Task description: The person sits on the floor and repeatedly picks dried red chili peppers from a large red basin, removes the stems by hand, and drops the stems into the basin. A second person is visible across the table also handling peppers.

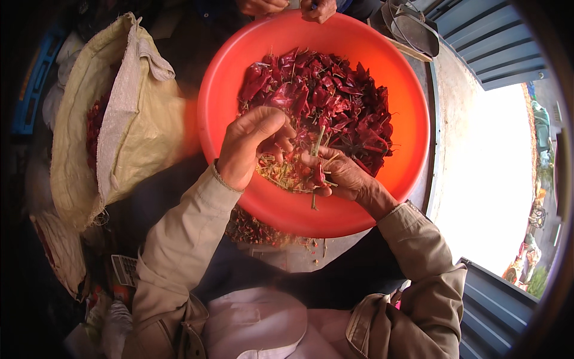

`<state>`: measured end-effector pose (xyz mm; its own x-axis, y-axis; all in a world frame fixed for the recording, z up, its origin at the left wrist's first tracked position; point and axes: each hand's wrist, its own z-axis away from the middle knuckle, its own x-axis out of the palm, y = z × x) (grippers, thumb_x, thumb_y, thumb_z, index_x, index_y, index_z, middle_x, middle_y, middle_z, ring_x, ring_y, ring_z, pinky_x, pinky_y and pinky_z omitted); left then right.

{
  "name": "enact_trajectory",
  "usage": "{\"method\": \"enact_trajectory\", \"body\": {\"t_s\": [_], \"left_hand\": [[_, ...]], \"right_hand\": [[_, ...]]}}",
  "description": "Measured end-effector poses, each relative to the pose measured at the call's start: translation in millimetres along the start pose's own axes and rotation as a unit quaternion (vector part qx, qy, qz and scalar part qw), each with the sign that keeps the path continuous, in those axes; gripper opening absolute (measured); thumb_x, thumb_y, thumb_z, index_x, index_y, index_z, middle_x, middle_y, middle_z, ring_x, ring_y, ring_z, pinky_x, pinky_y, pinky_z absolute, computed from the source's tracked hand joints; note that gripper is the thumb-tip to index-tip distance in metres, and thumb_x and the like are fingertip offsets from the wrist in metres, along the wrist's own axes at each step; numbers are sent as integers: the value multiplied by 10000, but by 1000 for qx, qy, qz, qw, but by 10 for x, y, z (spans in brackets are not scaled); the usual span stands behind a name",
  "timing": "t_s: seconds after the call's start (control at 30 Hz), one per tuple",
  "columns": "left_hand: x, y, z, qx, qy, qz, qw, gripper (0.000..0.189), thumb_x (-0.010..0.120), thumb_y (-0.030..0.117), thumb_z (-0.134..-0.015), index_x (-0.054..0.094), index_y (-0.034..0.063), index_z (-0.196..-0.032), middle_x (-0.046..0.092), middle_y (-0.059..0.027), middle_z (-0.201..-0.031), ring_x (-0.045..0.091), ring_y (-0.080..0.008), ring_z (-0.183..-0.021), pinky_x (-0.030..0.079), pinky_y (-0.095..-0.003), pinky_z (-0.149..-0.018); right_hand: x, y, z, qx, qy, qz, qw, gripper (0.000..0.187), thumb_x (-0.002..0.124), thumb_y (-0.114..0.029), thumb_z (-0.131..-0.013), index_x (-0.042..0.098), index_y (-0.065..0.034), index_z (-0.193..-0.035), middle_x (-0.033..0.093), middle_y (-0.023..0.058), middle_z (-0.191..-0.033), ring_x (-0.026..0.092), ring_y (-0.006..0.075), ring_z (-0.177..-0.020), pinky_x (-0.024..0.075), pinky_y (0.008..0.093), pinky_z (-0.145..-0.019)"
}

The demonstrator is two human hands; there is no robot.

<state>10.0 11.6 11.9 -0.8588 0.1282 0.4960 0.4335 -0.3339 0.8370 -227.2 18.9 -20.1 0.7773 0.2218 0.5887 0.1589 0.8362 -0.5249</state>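
Note:
A large red plastic basin (401,130) holds a heap of dried red chili peppers (314,89), with loose yellow seeds and stem bits (280,172) on its near side. Over the basin's near left part, my left hand (258,143) is raised with fingers curled and somewhat apart, holding nothing that I can see. My right hand (343,172), just right of it, grips several green chili stems (317,143) with red pepper pieces between thumb and fingers.
A woven sack (152,121) with dried chilies (95,121) stands left of the basin. Another person's hands (319,10) rest at the far rim. Fallen stems and seeds (260,229) lie below the near rim. A blue corrugated metal door (497,40) is at the right.

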Motion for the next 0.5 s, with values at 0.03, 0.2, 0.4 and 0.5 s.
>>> {"method": "enact_trajectory", "body": {"t_s": [0.03,0.2,0.4,0.5], "left_hand": [[-2,11,6,-3,-4,0,1000,214,641,268,-1056,674,58,-1083,731,-73,-975,705,-130,-783,547,-255,-625],[-14,42,26,-11,-21,2,1000,178,601,206,-1058,669,46,-1094,732,-79,-966,696,-120,-736,530,-233,-574],[-2,18,14,-19,-25,-3,999,175,591,186,-1058,674,39,-1108,729,-64,-950,677,-82,-700,481,-201,-494],[4,21,10,-23,-18,-14,999,186,603,207,-1061,680,42,-1095,731,-60,-945,668,-74,-681,456,-193,-478]], "right_hand": [[13,17,15,3,-4,-12,1000,188,712,-282,-1025,654,-109,-1070,680,33,-843,630,116,-641,423,249,-430],[129,100,72,16,4,25,1000,407,506,-426,-1111,657,-54,-1178,669,93,-946,686,206,-812,568,322,-565],[296,65,199,50,-35,-10,998,720,416,-677,-1051,614,-23,-1276,665,187,-1176,700,349,-1041,620,482,-822],[340,40,228,37,-59,-29,997,766,393,-696,-1047,586,-8,-1326,660,211,-1222,696,369,-1068,614,502,-852]]}}
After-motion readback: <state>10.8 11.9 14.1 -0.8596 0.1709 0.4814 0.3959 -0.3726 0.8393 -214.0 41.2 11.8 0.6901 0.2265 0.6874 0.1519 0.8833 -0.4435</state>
